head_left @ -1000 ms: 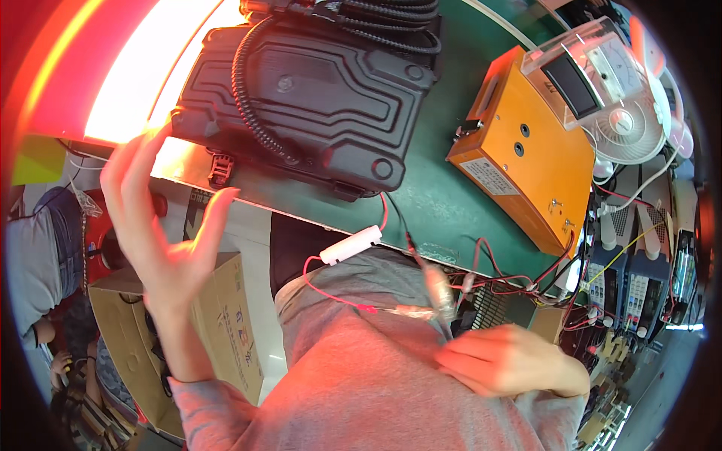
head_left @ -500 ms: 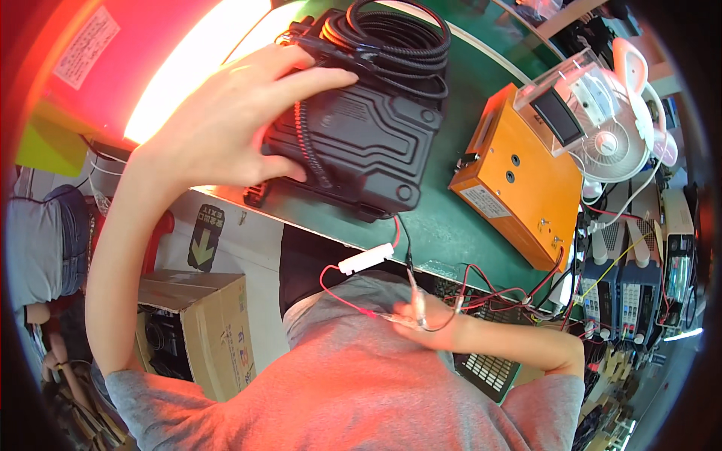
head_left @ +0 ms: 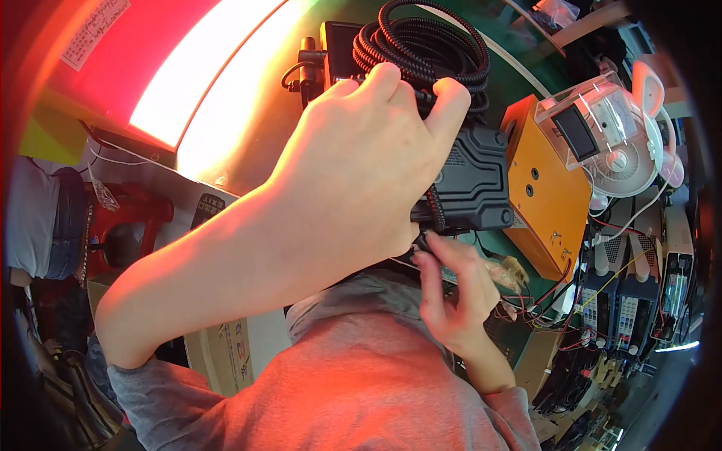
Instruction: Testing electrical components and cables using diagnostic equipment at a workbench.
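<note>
Reaching across one black, ribbed plastic case [head_left: 477, 180] on the green tabletop [head_left: 500, 79], in the head view, the left hand [head_left: 361, 154] arches wide; its fingertips are hidden, so I can't tell what they grip. The right hand [head_left: 460, 289] sits at the case's near edge, thumb and forefinger narrowed at one small dark piece [head_left: 423, 242]; whether it's pinched I can't tell. One coil of black corrugated hose [head_left: 421, 49] lies by the far side. I count two black sockets and two metal switches on the orange box [head_left: 549, 203]. One white printed label [head_left: 94, 34] hangs top left; one brown cardboard box [head_left: 218, 361] bears printed characters. One clear plastic box [head_left: 590, 119] houses a white-faced meter [head_left: 615, 124].
</note>
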`<state>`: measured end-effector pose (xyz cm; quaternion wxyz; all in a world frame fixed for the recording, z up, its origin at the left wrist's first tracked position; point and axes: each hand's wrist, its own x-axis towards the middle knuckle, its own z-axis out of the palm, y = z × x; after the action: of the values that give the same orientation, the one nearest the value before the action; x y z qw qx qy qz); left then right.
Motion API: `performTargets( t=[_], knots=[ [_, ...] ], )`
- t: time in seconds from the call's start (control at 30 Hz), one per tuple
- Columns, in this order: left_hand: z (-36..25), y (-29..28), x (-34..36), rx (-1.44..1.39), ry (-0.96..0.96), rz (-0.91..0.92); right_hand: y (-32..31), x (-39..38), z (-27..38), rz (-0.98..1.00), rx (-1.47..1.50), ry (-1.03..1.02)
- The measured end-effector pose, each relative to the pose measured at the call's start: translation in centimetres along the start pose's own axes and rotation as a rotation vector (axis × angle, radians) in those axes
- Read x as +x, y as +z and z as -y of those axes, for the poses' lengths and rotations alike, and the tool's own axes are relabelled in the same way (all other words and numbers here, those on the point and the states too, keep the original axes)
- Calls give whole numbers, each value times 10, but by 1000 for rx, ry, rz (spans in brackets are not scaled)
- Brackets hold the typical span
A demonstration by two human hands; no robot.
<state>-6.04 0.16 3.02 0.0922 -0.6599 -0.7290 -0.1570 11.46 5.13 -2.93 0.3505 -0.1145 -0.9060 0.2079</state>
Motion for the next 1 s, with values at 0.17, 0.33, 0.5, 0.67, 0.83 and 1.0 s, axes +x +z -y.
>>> performTargets(
  t=[0.17, 0.33, 0.5, 0.67, 0.83, 1.0],
  knots=[
    [0, -6, 5, 68, 17, 99, 20, -9, -2, -144, -130, -92],
    [-3, -8, 7, 58, -21, 172, 33, -10, -7, -179, -159, -124],
    [-4, -8, 10, 18, -15, 129, 11, 3, 16, 136, -405, -88],
    [-8, -7, 10, 11, 26, 68, -18, 9, 15, 375, -314, -41],
    [-10, -9, 0, -49, 11, 23, -124, -3, -3, 198, 178, 248],
    [-20, -13, 6, 19, 9, 46, -154, -25, -106, 9, 25, 471]
  ],
)
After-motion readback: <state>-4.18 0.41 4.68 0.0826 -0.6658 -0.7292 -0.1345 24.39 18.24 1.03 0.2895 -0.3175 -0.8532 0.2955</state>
